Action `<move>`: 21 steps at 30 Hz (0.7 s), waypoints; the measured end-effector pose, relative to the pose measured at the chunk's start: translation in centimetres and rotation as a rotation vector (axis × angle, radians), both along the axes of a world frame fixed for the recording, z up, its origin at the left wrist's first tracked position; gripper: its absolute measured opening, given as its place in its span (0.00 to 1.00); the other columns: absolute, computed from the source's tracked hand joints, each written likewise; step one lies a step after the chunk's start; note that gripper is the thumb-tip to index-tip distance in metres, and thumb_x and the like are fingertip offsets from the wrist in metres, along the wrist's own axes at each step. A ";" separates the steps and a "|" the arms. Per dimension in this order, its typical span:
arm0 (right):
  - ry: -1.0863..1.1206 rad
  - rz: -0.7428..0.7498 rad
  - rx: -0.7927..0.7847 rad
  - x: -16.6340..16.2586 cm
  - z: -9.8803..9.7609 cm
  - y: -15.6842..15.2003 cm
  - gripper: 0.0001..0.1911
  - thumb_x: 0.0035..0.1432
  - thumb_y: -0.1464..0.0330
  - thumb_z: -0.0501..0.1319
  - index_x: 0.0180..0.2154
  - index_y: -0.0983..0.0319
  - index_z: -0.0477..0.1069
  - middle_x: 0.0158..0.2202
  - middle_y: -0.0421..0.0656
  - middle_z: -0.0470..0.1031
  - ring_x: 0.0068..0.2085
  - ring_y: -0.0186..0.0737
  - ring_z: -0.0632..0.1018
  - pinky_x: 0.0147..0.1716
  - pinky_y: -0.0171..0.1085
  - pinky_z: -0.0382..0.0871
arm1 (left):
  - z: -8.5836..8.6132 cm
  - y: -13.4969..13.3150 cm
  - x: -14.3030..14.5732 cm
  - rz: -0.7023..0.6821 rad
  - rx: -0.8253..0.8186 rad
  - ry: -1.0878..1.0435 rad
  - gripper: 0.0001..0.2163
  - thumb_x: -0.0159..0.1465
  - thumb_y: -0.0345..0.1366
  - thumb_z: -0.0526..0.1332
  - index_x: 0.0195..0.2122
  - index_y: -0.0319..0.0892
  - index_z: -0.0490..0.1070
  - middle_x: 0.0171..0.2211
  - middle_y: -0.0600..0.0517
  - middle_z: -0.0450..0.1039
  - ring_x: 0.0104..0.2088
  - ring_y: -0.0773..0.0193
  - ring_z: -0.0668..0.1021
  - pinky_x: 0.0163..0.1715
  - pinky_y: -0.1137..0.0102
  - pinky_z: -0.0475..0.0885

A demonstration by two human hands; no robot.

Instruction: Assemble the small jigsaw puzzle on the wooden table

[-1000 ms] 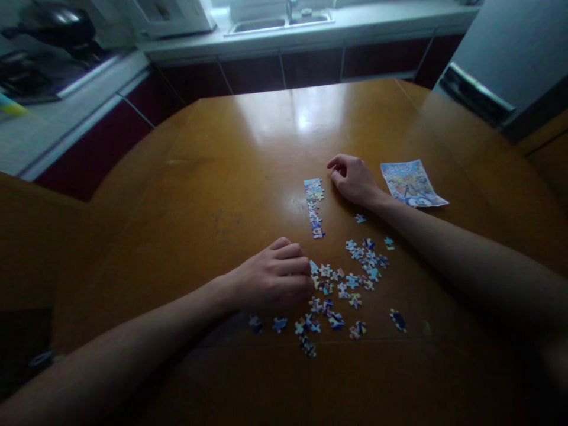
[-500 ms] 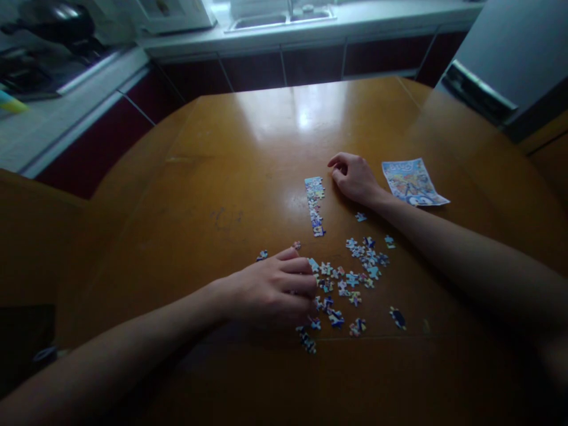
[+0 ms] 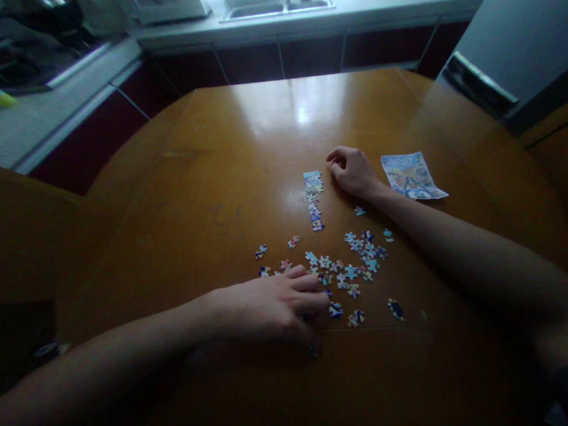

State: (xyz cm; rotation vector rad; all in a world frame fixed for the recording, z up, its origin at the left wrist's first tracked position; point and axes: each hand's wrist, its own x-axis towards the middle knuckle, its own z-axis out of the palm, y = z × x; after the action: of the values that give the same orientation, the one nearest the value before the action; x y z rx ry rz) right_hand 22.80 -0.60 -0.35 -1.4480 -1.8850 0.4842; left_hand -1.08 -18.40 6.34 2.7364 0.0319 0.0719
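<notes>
My left hand (image 3: 275, 305) lies palm down on the wooden table (image 3: 199, 177), fingers stretched over the near edge of several loose puzzle pieces (image 3: 350, 266). It covers some pieces, and nothing shows gripped in it. My right hand (image 3: 352, 171) rests farther back with its fingers curled loosely, just right of an assembled strip of puzzle pieces (image 3: 313, 199). A few stray pieces (image 3: 275, 257) lie left of the main scatter.
A printed puzzle picture sheet (image 3: 410, 176) lies flat right of my right hand. A kitchen counter with a sink (image 3: 275, 18) runs along the back, and a grey appliance (image 3: 506, 53) stands at the right. Dark cabinets line the left.
My left hand slid toward me over the loose pieces, uncovering a few pieces on its far left side. My right hand stayed by the strip.
</notes>
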 end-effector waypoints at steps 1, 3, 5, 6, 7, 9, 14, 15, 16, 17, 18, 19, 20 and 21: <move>0.000 -0.001 0.006 0.0 0.0 0.0 0.13 0.57 0.71 0.59 0.42 0.61 0.79 0.37 0.48 0.80 0.39 0.47 0.77 0.42 0.46 0.70 | 0.0 -0.1 0.0 -0.004 0.003 0.009 0.08 0.67 0.36 0.67 0.47 0.55 0.79 0.43 0.50 0.74 0.45 0.57 0.71 0.42 0.60 0.64; 0.002 -0.003 0.019 0.0 -0.1 0.0 0.12 0.57 0.71 0.59 0.41 0.61 0.79 0.37 0.48 0.80 0.39 0.47 0.78 0.42 0.46 0.70 | -0.2 -0.2 0.1 -0.010 0.011 0.020 0.08 0.69 0.36 0.65 0.48 0.55 0.79 0.44 0.50 0.74 0.45 0.57 0.71 0.44 0.60 0.64; 0.005 -0.004 0.026 -0.1 -0.1 0.0 0.12 0.57 0.71 0.59 0.40 0.61 0.79 0.37 0.48 0.80 0.39 0.47 0.78 0.43 0.46 0.71 | -0.3 -0.4 0.1 -0.017 0.012 0.023 0.10 0.70 0.36 0.64 0.49 0.56 0.78 0.46 0.50 0.74 0.44 0.57 0.71 0.45 0.60 0.64; 0.006 -0.004 0.026 -0.1 -0.1 0.0 0.11 0.57 0.71 0.59 0.40 0.61 0.79 0.37 0.48 0.80 0.39 0.47 0.78 0.43 0.46 0.71 | -0.4 -0.5 0.1 -0.022 0.013 0.024 0.10 0.70 0.36 0.64 0.50 0.58 0.77 0.47 0.50 0.74 0.44 0.57 0.71 0.45 0.60 0.64; 0.007 -0.002 0.025 -0.1 -0.1 0.1 0.11 0.57 0.71 0.59 0.40 0.61 0.79 0.37 0.48 0.80 0.38 0.47 0.78 0.42 0.46 0.71 | -0.4 -0.5 0.1 -0.025 0.015 0.023 0.11 0.70 0.36 0.64 0.51 0.59 0.77 0.47 0.50 0.74 0.44 0.57 0.71 0.45 0.60 0.64; 0.005 0.001 0.021 -0.1 -0.1 0.1 0.11 0.57 0.71 0.60 0.40 0.61 0.78 0.37 0.47 0.80 0.38 0.47 0.78 0.42 0.45 0.71 | -0.4 -0.7 0.1 -0.020 0.034 0.016 0.10 0.70 0.36 0.64 0.50 0.58 0.77 0.47 0.49 0.74 0.44 0.57 0.71 0.45 0.59 0.64; -0.002 0.005 0.026 0.0 -0.1 0.2 0.10 0.57 0.71 0.60 0.40 0.61 0.78 0.36 0.47 0.80 0.38 0.46 0.78 0.41 0.45 0.71 | -0.9 -0.9 0.3 0.011 0.098 -0.060 0.05 0.69 0.36 0.64 0.45 0.50 0.78 0.45 0.49 0.74 0.43 0.57 0.70 0.45 0.60 0.64; -0.002 0.007 0.026 0.0 -0.1 0.2 0.10 0.57 0.71 0.60 0.40 0.61 0.78 0.36 0.47 0.80 0.38 0.46 0.78 0.41 0.45 0.71 | -1.1 -0.9 0.3 0.028 0.116 -0.085 0.04 0.69 0.38 0.65 0.42 0.47 0.77 0.44 0.49 0.74 0.43 0.57 0.70 0.45 0.60 0.64; -0.002 0.008 0.026 0.0 -0.1 0.1 0.10 0.57 0.71 0.60 0.39 0.61 0.78 0.36 0.47 0.80 0.38 0.46 0.77 0.41 0.44 0.70 | -1.2 -0.9 0.3 0.050 0.135 -0.110 0.05 0.68 0.40 0.66 0.40 0.45 0.77 0.44 0.48 0.74 0.42 0.57 0.70 0.44 0.60 0.64; -0.002 0.009 0.026 0.0 -0.1 0.1 0.10 0.57 0.71 0.60 0.39 0.61 0.78 0.36 0.47 0.80 0.38 0.46 0.77 0.41 0.44 0.70 | -1.4 -0.9 0.3 0.071 0.149 -0.134 0.08 0.67 0.42 0.67 0.37 0.44 0.75 0.43 0.48 0.75 0.41 0.57 0.70 0.44 0.61 0.64; -0.003 0.009 0.027 0.0 -0.1 0.1 0.10 0.57 0.71 0.59 0.39 0.61 0.78 0.36 0.47 0.80 0.37 0.46 0.77 0.41 0.44 0.70 | -1.5 -0.8 0.2 0.086 0.152 -0.157 0.11 0.65 0.45 0.68 0.35 0.43 0.74 0.42 0.48 0.75 0.41 0.57 0.70 0.43 0.61 0.65; -0.004 0.008 0.028 0.0 -0.1 0.1 0.10 0.57 0.71 0.59 0.39 0.61 0.78 0.36 0.47 0.79 0.37 0.46 0.77 0.40 0.44 0.70 | -1.5 -0.7 0.2 0.090 0.141 -0.171 0.12 0.64 0.46 0.69 0.34 0.43 0.73 0.41 0.48 0.75 0.41 0.56 0.70 0.43 0.61 0.65; -0.004 0.008 0.028 0.0 0.0 0.1 0.10 0.57 0.71 0.59 0.39 0.61 0.78 0.35 0.47 0.79 0.37 0.46 0.77 0.40 0.44 0.70 | -1.4 -0.6 0.1 0.095 0.118 -0.172 0.13 0.64 0.47 0.69 0.34 0.42 0.73 0.42 0.48 0.75 0.42 0.56 0.70 0.43 0.61 0.65; -0.003 0.010 0.027 0.0 0.0 0.1 0.10 0.57 0.71 0.59 0.38 0.61 0.78 0.35 0.47 0.79 0.37 0.46 0.77 0.40 0.44 0.70 | -1.3 -0.4 0.0 0.092 0.089 -0.161 0.13 0.63 0.46 0.70 0.34 0.42 0.73 0.43 0.48 0.75 0.43 0.56 0.70 0.45 0.61 0.65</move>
State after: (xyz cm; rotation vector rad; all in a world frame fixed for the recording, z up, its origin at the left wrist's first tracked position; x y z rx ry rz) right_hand 22.77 -0.51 -0.38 -1.4232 -1.8945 0.4595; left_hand -1.13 -18.79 5.03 2.8074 0.1121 0.3260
